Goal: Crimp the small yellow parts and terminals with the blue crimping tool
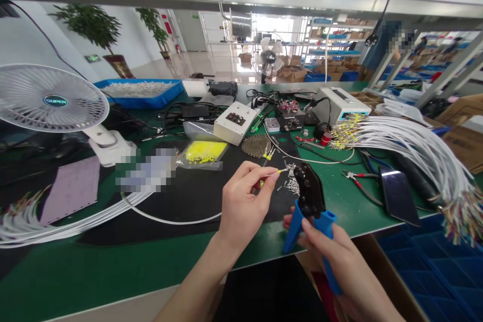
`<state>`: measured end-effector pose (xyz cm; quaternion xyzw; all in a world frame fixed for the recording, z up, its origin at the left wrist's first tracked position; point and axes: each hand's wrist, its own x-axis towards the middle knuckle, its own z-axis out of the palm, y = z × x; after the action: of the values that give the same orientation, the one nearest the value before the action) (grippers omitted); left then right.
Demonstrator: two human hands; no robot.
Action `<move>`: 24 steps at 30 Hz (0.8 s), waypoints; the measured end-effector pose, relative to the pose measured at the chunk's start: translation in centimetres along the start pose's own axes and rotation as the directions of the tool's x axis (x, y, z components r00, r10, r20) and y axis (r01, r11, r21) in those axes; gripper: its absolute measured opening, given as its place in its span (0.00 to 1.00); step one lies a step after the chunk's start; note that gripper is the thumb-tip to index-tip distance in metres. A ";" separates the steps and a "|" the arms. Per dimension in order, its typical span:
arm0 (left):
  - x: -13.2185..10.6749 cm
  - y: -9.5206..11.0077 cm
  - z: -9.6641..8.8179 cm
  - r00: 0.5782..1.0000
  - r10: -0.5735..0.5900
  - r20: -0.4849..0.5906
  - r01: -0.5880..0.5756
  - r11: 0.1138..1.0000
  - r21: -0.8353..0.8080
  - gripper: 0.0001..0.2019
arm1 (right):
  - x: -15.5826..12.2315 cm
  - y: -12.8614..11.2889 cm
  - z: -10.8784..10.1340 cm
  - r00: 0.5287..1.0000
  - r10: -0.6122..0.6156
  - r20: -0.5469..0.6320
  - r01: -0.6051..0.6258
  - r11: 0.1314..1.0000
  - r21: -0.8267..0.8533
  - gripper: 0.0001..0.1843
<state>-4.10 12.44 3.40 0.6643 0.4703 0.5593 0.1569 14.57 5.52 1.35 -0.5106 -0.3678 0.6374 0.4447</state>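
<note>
Crimping at the bench [113, 271]

Left hand [241, 206] fingers pinch a thin wire [272, 174], its tip just beside the crimping tool [309, 201]; right hand [335, 256] fingers clench the tool's blue handles, near the phone [398, 196].

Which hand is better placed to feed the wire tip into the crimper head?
Left. The left hand pinches the thin wire, tip beside the crimper head; the right hand grips its blue handles.
</note>
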 end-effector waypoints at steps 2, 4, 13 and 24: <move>-0.7 -0.6 0.0 0.997 -0.036 0.068 0.036 0.999 0.008 0.06 | -0.7 0.5 -0.5 0.999 0.041 0.012 -0.043 0.982 0.182 0.28; -1.7 -1.5 0.3 0.980 -0.077 0.182 0.070 0.996 0.046 0.06 | -1.1 1.6 -1.2 0.999 0.031 0.010 -0.032 0.957 0.287 0.24; -5.5 -4.9 0.9 0.885 -0.148 0.441 0.066 0.978 0.197 0.10 | -2.3 7.0 -5.1 0.980 0.197 0.026 -0.188 0.881 0.434 0.24; -2.6 -7.9 -2.2 0.850 -0.203 0.486 -0.088 0.855 0.510 0.07 | -3.7 7.1 -5.1 0.978 0.155 0.136 -0.199 0.881 0.428 0.25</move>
<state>-9.43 13.71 -3.27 0.7933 0.5619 0.2057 0.1129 18.46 -0.22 -5.06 -0.3968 -0.1875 0.7661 0.4697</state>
